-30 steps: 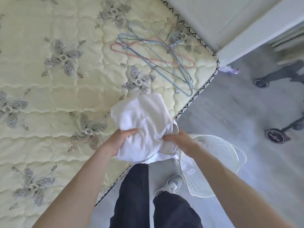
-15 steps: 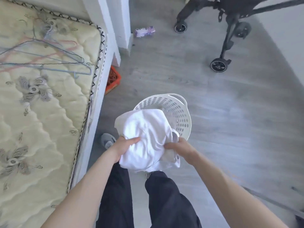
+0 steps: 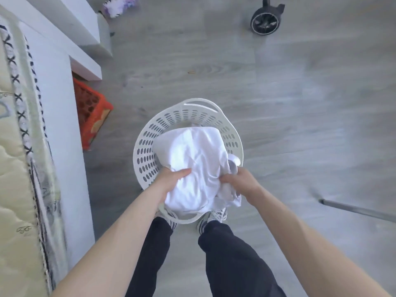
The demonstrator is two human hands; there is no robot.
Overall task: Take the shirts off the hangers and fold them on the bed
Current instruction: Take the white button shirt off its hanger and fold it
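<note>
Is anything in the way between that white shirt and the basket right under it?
Nothing visible. The left hand and right hand hold the shirt over the open basket, with no object between them. The shirt does hide much of the basket's inside, so what lies there can't be seen.

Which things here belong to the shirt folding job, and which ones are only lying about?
Job: shirt, gripped by left hand and right hand; basket below it; bed.
Lying about: orange crate, wheel, purple thing, rod.
</note>
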